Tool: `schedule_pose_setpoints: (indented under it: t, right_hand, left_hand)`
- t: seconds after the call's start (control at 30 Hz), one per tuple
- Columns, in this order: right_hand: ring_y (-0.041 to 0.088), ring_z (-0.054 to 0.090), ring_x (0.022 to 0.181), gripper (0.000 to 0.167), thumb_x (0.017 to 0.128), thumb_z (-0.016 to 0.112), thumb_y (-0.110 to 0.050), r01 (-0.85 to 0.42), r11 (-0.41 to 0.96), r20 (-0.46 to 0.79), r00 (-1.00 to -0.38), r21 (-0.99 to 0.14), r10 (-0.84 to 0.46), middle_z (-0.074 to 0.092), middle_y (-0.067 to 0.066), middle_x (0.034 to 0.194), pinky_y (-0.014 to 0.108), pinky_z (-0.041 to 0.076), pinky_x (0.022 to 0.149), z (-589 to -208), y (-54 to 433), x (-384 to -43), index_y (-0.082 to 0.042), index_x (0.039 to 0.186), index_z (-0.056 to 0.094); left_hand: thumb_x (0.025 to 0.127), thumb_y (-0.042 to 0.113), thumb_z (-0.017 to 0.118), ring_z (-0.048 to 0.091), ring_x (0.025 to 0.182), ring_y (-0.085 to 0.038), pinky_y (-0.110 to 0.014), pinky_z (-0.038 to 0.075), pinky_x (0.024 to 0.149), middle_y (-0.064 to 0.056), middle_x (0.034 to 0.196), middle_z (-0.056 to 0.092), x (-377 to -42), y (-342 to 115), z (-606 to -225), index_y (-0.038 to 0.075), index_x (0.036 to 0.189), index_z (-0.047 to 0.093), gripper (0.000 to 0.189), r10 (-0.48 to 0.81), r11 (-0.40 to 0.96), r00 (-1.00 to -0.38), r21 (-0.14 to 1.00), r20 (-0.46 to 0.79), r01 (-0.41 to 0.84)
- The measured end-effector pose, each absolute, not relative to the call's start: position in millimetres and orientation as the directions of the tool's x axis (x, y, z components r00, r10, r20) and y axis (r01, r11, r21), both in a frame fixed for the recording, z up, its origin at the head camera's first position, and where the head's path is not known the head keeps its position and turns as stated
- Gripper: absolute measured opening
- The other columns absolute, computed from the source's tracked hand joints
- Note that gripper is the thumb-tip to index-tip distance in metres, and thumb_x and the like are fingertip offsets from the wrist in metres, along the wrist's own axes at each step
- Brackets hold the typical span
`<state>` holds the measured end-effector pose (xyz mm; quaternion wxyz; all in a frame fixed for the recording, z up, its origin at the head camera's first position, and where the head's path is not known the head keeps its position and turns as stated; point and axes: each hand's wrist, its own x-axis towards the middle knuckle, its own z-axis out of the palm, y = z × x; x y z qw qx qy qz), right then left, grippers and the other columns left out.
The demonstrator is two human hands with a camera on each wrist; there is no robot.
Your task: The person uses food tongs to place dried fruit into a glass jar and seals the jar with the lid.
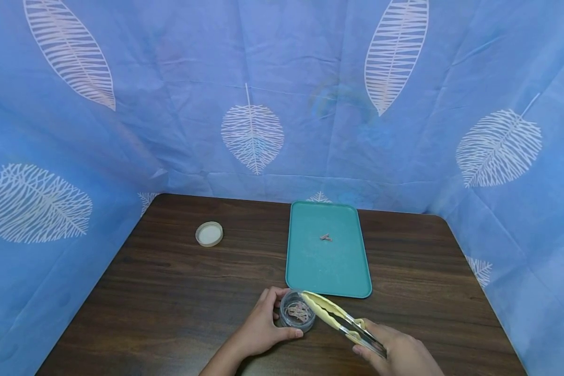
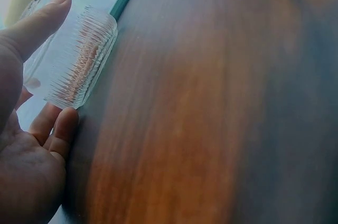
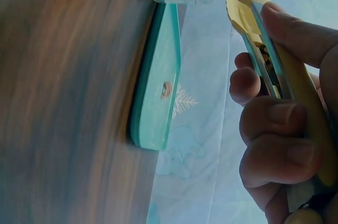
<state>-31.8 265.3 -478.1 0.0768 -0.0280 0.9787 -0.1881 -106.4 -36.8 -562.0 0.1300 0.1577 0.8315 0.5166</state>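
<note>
A clear jar (image 1: 284,319) with pale pinkish-brown strips inside stands on the table, its mouth uncovered. My left hand (image 1: 264,326) holds it from the left, thumb in front and fingers behind; the left wrist view shows the ribbed jar wall (image 2: 87,65) between thumb and fingers. In my right hand (image 1: 401,351) are tongs (image 1: 331,313) with pale yellow tips and metal arms. Their tips are over the jar's right rim in the head view, and nothing shows between them. On the teal tray (image 1: 329,271) lies a small piece (image 1: 326,237) like the strips.
A round lid (image 1: 209,234) with a pale inside lies at the back left of the dark wooden table (image 1: 178,292). Blue cloth (image 1: 301,146) with white leaf prints hangs behind and at both sides. The tray is just behind the jar.
</note>
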Motion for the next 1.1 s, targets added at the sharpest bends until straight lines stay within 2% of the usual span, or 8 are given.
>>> schedule_pose_setpoints:
  t: [0.2,0.43,0.53,0.67,0.83,0.97,1.1]
  right_hand:
    - [-0.007,0.043,0.065,0.054,0.09,0.086,-0.049,-0.128,0.895,-0.104,-0.976,-0.427,-0.189,0.058,-0.02,0.08,0.019,0.042,0.061,-482,266,-28,-0.025,0.137,0.074]
    - [0.001,0.034,0.058,0.065,0.087,0.087,-0.053,-0.007,0.909,-0.185,-0.978,-0.417,-0.092,0.047,-0.013,0.077,0.022,0.033,0.057,-472,264,-27,-0.023,0.143,0.072]
    - [0.003,0.035,0.059,0.071,0.088,0.086,-0.055,0.034,0.908,-0.204,-0.977,-0.417,-0.057,0.047,-0.011,0.078,0.023,0.032,0.057,-467,262,-29,-0.019,0.147,0.068]
    - [0.005,0.036,0.062,0.082,0.088,0.085,-0.056,0.077,0.898,-0.235,-0.971,-0.433,-0.03,0.047,-0.007,0.083,0.024,0.032,0.058,-464,262,-35,-0.012,0.152,0.06]
    - [0.009,0.04,0.067,0.094,0.086,0.088,-0.057,0.106,0.881,-0.285,-0.958,-0.462,-0.034,0.051,-0.004,0.092,0.027,0.034,0.06,-467,265,-45,-0.009,0.158,0.049]
    - [0.012,0.049,0.076,0.107,0.087,0.085,-0.06,0.157,0.859,-0.312,-0.95,-0.487,-0.003,0.063,0.004,0.107,0.031,0.04,0.064,-474,269,-53,-0.004,0.165,0.039]
    - [0.016,0.051,0.075,0.106,0.089,0.083,-0.061,0.24,0.809,-0.339,-0.939,-0.537,0.053,0.064,0.01,0.11,0.031,0.04,0.061,-480,274,-61,-0.002,0.164,0.036]
  left_hand:
    - [0.081,0.039,0.098,0.052,0.107,-0.007,-0.023,0.05,0.092,-0.004,0.135,0.054,-107,-36,-562,0.019,0.148,0.051,0.084,0.394,0.417,-0.917,0.9,-0.051,0.129]
    - [0.081,0.04,0.098,0.052,0.107,-0.006,-0.022,0.05,0.092,-0.002,0.132,0.055,-107,-36,-564,0.019,0.148,0.051,0.084,0.394,0.423,-0.918,0.896,-0.045,0.138]
    - [0.081,0.039,0.098,0.052,0.107,-0.006,-0.022,0.05,0.092,-0.002,0.132,0.055,-107,-36,-564,0.02,0.148,0.051,0.084,0.391,0.421,-0.919,0.897,-0.047,0.134]
    - [0.08,0.039,0.098,0.053,0.106,-0.006,-0.022,0.05,0.091,-0.002,0.132,0.055,-107,-36,-563,0.02,0.147,0.052,0.084,0.388,0.421,-0.92,0.898,-0.05,0.129]
    - [0.08,0.04,0.098,0.052,0.107,-0.006,-0.022,0.05,0.091,-0.002,0.129,0.056,-108,-36,-565,0.018,0.147,0.053,0.084,0.387,0.427,-0.921,0.894,-0.043,0.138]
    - [0.081,0.041,0.098,0.052,0.107,-0.005,-0.021,0.05,0.091,-0.001,0.131,0.055,-108,-36,-567,0.02,0.147,0.051,0.084,0.388,0.426,-0.92,0.896,-0.053,0.128]
    - [0.08,0.043,0.098,0.053,0.108,-0.006,-0.021,0.05,0.093,-0.001,0.132,0.055,-108,-36,-568,0.021,0.148,0.051,0.085,0.388,0.424,-0.919,0.898,-0.066,0.115]
